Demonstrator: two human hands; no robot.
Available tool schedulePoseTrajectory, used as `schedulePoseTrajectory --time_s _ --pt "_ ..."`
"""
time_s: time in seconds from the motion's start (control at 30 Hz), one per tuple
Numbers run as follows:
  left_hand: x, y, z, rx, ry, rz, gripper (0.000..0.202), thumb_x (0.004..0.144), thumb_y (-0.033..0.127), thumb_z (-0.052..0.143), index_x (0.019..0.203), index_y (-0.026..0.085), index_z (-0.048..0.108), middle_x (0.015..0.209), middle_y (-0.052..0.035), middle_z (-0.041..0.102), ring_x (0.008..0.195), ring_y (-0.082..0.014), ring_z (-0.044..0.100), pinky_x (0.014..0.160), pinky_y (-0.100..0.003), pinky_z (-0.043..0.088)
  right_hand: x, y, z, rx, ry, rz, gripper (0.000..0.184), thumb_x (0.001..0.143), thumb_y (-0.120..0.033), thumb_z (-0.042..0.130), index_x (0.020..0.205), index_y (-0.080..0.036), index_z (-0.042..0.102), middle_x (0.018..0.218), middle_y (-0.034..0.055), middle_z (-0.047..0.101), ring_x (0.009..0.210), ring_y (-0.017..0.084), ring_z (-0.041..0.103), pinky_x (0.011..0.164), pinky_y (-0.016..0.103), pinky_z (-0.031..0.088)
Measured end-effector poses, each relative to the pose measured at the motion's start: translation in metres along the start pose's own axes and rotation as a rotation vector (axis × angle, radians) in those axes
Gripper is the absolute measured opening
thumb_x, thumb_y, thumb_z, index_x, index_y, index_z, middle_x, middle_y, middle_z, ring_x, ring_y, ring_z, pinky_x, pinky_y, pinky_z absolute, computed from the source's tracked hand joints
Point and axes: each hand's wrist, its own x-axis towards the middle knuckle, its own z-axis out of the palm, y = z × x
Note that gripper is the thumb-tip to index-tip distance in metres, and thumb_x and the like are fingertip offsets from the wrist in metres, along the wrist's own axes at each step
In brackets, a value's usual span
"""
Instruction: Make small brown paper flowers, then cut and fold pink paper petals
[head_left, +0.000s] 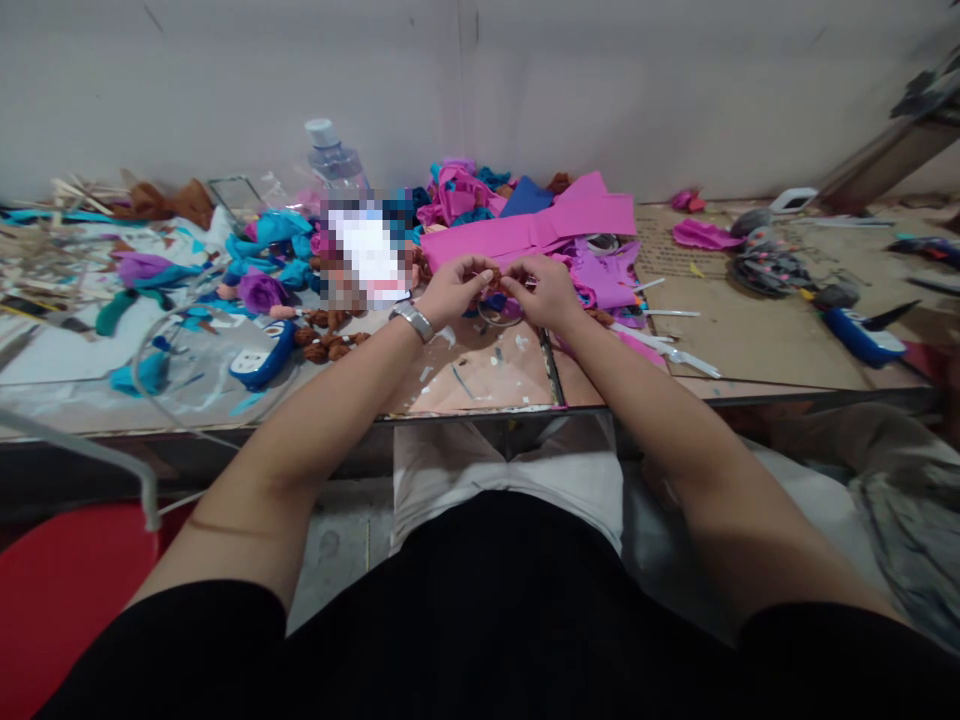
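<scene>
Grip of left hand [450, 292] and right hand [549, 292] pinched on small brown piece [493, 284], pink paper [540, 232] behind

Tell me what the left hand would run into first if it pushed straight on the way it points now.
The left hand points rightward at the small brown piece both hands pinch; just past it comes the right hand. Depth is hard to judge, but they seem level.
</scene>
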Motion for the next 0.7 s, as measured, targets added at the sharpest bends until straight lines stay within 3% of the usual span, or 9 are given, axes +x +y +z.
schedulePoseTrajectory --time_s 0.33,0.53,0.7 --pt "-0.003 0.008 0.000 -0.006 -0.084 0.003 0.035 0.094 0.050 0.088 0.111 0.020 0.079 0.091 -0.0057 0.079 0.077 -0.0171 0.068 0.076 -0.032 0.059 -0.002 -0.001 0.002 0.004 -0.005 0.003 0.040 0.104 -0.060 0.063 0.092 -0.024 0.074 0.087 0.0088 0.079 0.079 0.027 0.068 0.080 0.044 0.057" --pt "-0.006 0.011 0.000 0.009 -0.064 -0.006 0.040 0.090 0.051 0.094 0.109 0.018 0.080 0.092 -0.0065 0.082 0.077 -0.0164 0.071 0.073 -0.030 0.059 -0.002 -0.001 0.002 0.016 0.003 0.015 0.030 0.100 -0.051 0.067 0.092 -0.023 0.075 0.086 0.0078 0.080 0.077 0.026 0.068 0.078 0.043 0.057" --pt "-0.006 0.013 0.002 -0.030 -0.068 -0.013 0.051 0.081 0.053 0.102 0.110 0.017 0.079 0.104 -0.0100 0.086 0.090 -0.0198 0.078 0.083 -0.032 0.065 -0.002 -0.002 0.001 0.033 0.015 0.021 0.025 0.099 -0.045 0.068 0.094 -0.022 0.076 0.087 0.0075 0.080 0.078 0.026 0.068 0.079 0.042 0.057"
